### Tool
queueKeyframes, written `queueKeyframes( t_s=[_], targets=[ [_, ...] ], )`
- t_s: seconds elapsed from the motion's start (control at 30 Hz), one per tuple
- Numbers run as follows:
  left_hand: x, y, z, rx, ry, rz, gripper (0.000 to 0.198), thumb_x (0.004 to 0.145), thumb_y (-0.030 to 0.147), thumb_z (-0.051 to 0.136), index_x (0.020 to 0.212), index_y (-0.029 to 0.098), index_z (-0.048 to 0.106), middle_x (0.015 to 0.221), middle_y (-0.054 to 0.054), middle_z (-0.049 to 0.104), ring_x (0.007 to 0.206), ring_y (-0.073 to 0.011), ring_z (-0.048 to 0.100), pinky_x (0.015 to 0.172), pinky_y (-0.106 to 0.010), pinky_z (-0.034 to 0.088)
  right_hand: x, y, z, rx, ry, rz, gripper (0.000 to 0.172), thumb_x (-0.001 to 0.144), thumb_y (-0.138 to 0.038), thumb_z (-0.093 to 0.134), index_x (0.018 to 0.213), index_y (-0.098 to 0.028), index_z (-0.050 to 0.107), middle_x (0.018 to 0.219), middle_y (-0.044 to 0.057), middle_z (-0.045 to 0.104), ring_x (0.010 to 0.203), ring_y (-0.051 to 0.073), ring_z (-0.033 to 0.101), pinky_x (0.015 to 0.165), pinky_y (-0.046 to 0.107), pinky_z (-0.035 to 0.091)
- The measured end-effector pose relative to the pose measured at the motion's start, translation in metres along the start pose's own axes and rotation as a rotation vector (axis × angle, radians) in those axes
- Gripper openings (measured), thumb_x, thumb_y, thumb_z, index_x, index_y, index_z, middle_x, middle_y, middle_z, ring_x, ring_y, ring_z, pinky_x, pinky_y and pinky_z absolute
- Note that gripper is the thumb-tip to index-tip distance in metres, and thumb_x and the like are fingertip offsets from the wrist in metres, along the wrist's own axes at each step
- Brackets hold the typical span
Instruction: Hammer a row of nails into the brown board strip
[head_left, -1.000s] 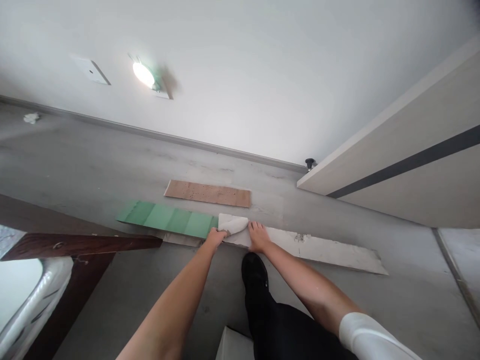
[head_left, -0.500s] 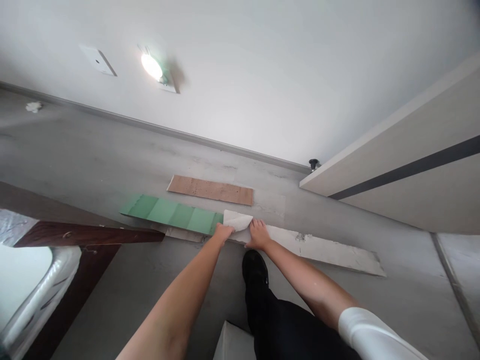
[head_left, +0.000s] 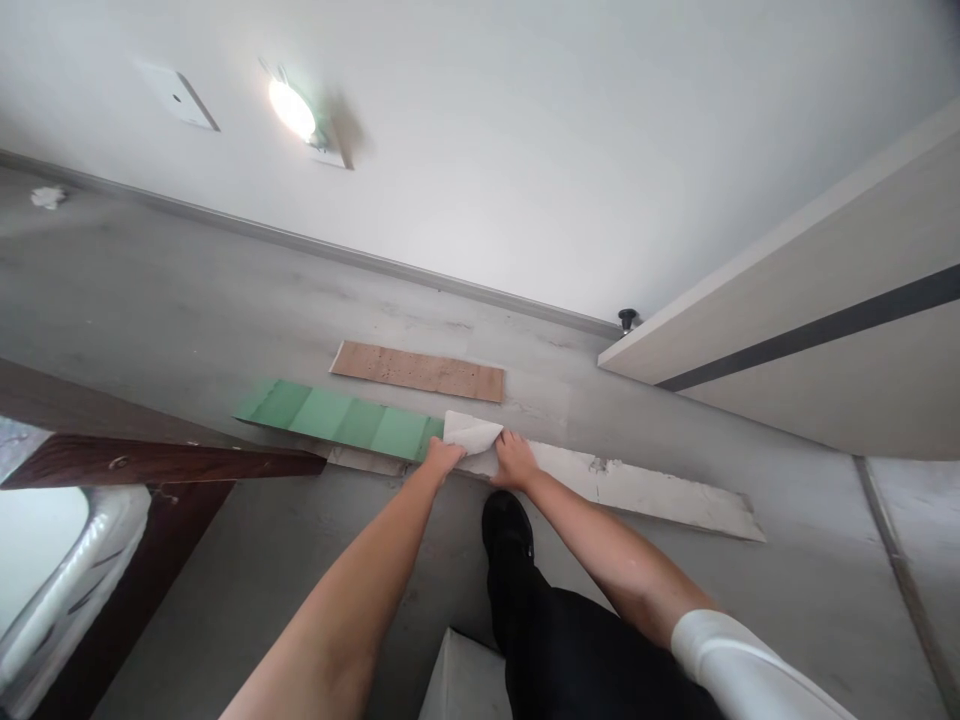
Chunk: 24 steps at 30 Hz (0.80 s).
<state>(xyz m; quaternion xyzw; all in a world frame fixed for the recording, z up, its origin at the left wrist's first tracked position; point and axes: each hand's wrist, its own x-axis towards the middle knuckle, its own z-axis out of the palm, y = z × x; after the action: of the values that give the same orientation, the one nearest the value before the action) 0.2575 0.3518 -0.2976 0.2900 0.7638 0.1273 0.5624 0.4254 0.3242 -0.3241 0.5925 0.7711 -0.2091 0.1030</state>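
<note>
L hand [head_left: 442, 459] & R hand [head_left: 515, 460] are both down at floor level, near each other but apart, one on either side of the folded white flap [head_left: 471, 432]. The flap's a curled-back corner of pale sheet, standing up at the point where the green strip [head_left: 337, 420] ends & the long white strip [head_left: 637, 497] starts. L hand is just left of the flap, fingers at the near edge of the green strip's R end. R hand is at the flap's lower R side, fingers on the white material. Both touch the material, but can't tell if either is really clamped on it; fingers partly hidden. Can't tell if green & white strips are one piece either.

Both strips lie flat on the grey floor [head_left: 225, 300], end to end in a slanted line, w/ the cork-brown strip [head_left: 417, 371] just beyond them, not touching. Black shoe [head_left: 508, 527] sits below the hands, black trousers [head_left: 577, 660] above it, white sleeve [head_left: 742, 665] on R forearm. Dark wood board [head_left: 157, 465] at far L. Pale cabinet panel w/ dark stripe [head_left: 817, 310] at R. Grey skirting [head_left: 375, 268] runs along the white wall [head_left: 525, 150], w/ round lamp [head_left: 292, 110] on it.
</note>
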Motion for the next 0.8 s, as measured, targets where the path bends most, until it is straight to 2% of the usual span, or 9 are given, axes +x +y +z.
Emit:
queueKeyframes(
  t_s=[0.5, 0.63, 0.73, 0.8],
  targets=[
    [0.001, -0.004, 0.004, 0.045, -0.063, 0.015, 0.045, 0.056, 0.017, 0.065, 0.094, 0.017, 0.04, 0.095, -0.011, 0.055, 0.087, -0.0247, 0.055, 0.067, -0.03, 0.042, -0.005, 0.002, -0.001, -0.039, -0.042, 0.023, 0.08, 0.055, -0.044, 0.066, 0.121, -0.012, 0.035, 0.12, 0.017, 0.043, 0.107, 0.03, 0.037, 0.09, 0.037, 0.028],
    [0.008, -0.008, 0.002, 0.084, -0.05, 0.04, 0.045, 0.058, 0.021, 0.063, 0.098, 0.016, 0.043, 0.096, -0.011, 0.057, 0.088, -0.0255, 0.056, 0.066, -0.03, 0.043, -0.001, -0.001, 0.002, -0.083, -0.07, 0.049, 0.089, 0.052, -0.045, 0.068, 0.125, -0.008, 0.033, 0.125, 0.02, 0.04, 0.11, 0.031, 0.036, 0.095, 0.038, 0.024],
    [0.009, -0.012, -0.001, 0.071, -0.051, 0.073, 0.045, 0.061, 0.023, 0.061, 0.102, 0.015, 0.045, 0.098, -0.011, 0.059, 0.09, -0.0249, 0.057, 0.069, -0.03, 0.044, 0.0, -0.005, 0.005, -0.122, -0.091, 0.058, 0.105, 0.045, -0.047, 0.073, 0.131, -0.007, 0.027, 0.133, 0.021, 0.034, 0.12, 0.034, 0.026, 0.102, 0.043, 0.013],
    [0.006, -0.019, -0.003, 0.046, -0.012, 0.094, 0.045, 0.062, 0.024, 0.06, 0.104, 0.015, 0.047, 0.1, -0.012, 0.06, 0.094, -0.0252, 0.056, 0.074, -0.031, 0.043, 0.0, -0.008, 0.006, -0.149, -0.109, 0.071, 0.112, 0.042, -0.045, 0.077, 0.133, -0.006, 0.025, 0.135, 0.023, 0.03, 0.124, 0.037, 0.021, 0.103, 0.048, 0.007]
  ],
)
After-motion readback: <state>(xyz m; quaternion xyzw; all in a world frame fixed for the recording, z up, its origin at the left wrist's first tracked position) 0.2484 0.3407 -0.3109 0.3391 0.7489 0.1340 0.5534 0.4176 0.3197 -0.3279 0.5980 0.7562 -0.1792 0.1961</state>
